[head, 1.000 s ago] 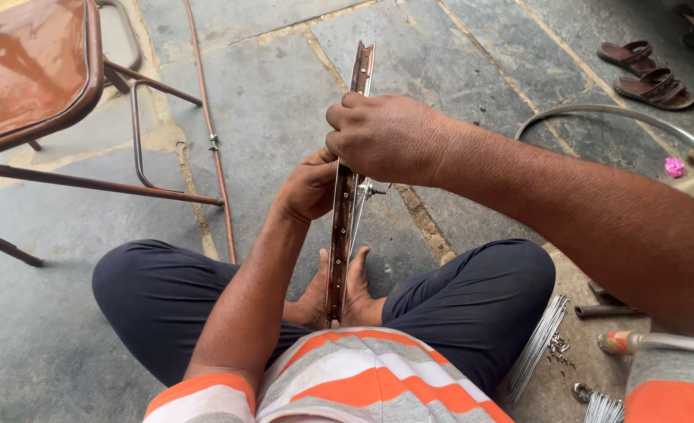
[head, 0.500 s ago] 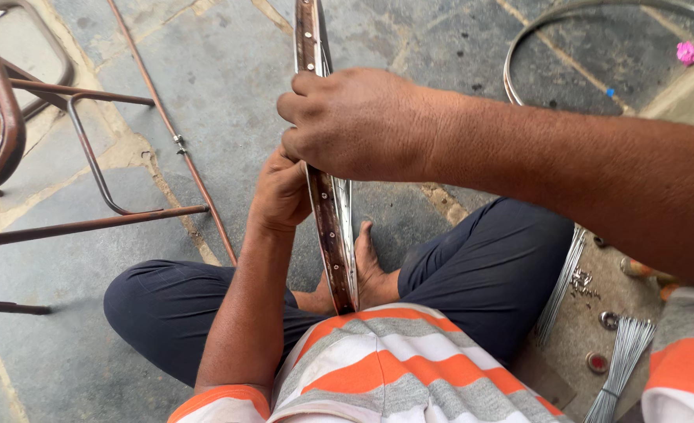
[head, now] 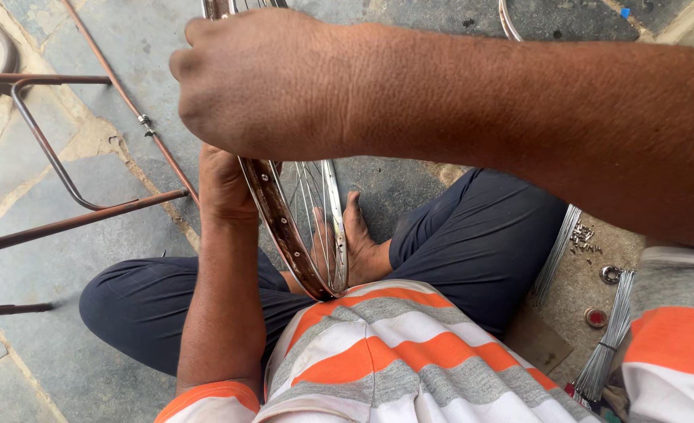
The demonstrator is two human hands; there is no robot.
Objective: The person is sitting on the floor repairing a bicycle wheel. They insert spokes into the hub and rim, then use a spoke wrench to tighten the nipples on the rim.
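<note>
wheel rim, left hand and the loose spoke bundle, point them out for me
wheel rim [head: 280, 227], head view, on the rusty outer band below the right hand
left hand [head: 223, 184], head view, on the back of the hand
spoke bundle [head: 607, 345], head view, mid-length of the wires

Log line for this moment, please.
right hand: grips wheel rim top | left hand: on rim side | rim: upright in lap | spoke bundles: floor

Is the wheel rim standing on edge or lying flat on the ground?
On edge. The wheel rim stands upright in the lap, right hand gripping its upper part, left hand against its side; spokes show edge-on.
</note>
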